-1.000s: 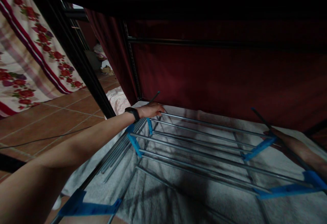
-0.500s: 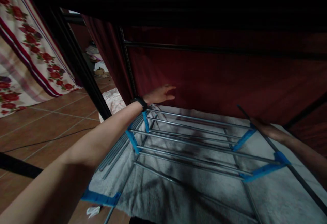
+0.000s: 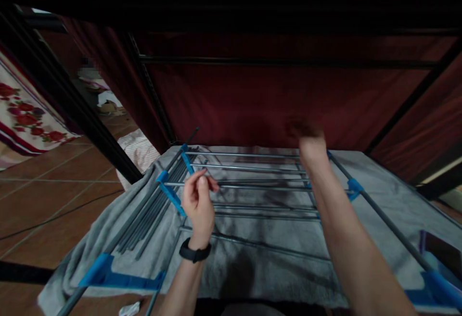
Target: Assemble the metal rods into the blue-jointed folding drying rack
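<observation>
A rack of grey metal rods [image 3: 252,187] with blue plastic brackets [image 3: 171,195] lies in front of me. My left hand [image 3: 198,200], wearing a black wristband [image 3: 195,251], is over the rack's left part, beside the left bracket. Its fingers are loosely curled and somewhat apart, with nothing visible in them. Whether it touches the rod behind it is unclear. My right hand [image 3: 310,135] reaches over the far right part of the rack and is smeared by motion; its fingers cannot be made out. Long side poles [image 3: 390,224] run through the brackets.
Several loose grey tubes [image 3: 144,224] lie left of the rack on a grey blanket [image 3: 274,270]. Black frame bars [image 3: 83,109] and a dark red curtain [image 3: 231,104] enclose the space. A dark flat object [image 3: 442,251] lies at right. A cable [image 3: 61,214] crosses the tiled floor.
My right hand has left the right side pole and swung inward over the rack. My left hand has drawn back toward me, fingers now curled. The view has turned to the right.
</observation>
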Tool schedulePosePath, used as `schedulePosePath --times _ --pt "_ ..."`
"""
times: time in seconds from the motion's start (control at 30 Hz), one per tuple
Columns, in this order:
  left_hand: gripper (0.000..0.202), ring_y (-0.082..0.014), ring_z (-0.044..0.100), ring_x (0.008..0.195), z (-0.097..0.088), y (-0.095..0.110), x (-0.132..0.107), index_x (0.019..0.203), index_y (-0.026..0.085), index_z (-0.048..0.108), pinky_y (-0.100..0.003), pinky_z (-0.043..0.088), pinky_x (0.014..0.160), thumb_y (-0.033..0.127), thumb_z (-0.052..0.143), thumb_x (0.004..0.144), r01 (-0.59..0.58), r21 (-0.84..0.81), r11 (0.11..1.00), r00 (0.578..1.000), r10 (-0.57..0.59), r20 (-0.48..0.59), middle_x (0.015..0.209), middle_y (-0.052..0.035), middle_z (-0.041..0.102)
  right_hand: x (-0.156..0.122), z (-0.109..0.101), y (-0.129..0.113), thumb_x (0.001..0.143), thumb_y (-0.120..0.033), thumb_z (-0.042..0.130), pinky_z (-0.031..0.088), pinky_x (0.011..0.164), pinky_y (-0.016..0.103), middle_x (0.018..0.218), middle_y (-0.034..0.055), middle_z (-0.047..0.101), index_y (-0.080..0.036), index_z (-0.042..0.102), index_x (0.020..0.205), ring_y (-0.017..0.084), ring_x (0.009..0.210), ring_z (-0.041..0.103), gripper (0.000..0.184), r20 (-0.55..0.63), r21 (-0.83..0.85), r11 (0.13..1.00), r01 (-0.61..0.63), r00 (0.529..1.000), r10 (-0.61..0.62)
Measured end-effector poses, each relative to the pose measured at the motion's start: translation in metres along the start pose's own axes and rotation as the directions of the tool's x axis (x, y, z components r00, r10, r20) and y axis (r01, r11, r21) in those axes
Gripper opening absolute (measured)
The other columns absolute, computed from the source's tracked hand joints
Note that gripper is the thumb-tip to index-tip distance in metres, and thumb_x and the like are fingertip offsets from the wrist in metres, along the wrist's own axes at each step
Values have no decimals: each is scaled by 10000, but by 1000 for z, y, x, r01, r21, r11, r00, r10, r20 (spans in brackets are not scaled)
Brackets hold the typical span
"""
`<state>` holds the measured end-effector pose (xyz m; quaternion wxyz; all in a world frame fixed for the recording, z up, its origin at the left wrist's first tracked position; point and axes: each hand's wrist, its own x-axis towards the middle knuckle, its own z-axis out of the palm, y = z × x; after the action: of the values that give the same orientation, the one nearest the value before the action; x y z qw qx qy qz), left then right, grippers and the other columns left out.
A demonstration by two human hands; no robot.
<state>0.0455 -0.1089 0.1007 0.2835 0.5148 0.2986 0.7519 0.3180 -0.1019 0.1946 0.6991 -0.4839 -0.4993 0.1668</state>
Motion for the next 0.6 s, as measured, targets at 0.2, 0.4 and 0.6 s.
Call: schedulePosePath --times 0.2,0.4,0.6 --pt "204 -195 621 762 -92 -80 -56 1027 235 624 -325 532 718 408 552 946 333 400 854 942 -324 -93 844 -25 635 -171 15 44 987 -461 567 562 828 325 926 49 744 -220 746 970 190 888 694 301 788 -135 926 -354 529 317" --pt "147 -250 621 1093 -129 -121 -42 1007 248 545 -400 514 984 326 502 890 437 547 714 897 -298 -328 1114 -82 636 -184 36 124 996 -318 442 492 1083 443 1236 82 687 -268 709 1156 238 1196 638 316 540 -436 900 -2 800 263" --pt "203 -190 637 960 -151 -145 -2 940 257 500 -319 529 848 354 563 772 557 212 803 756 -384 -529 965 -14 609 -161 63 171 993 -209 393 431 1163 463 1423 86 607 -275 627 1334 245 1376 533 418 616 -586 770 252 756 221"
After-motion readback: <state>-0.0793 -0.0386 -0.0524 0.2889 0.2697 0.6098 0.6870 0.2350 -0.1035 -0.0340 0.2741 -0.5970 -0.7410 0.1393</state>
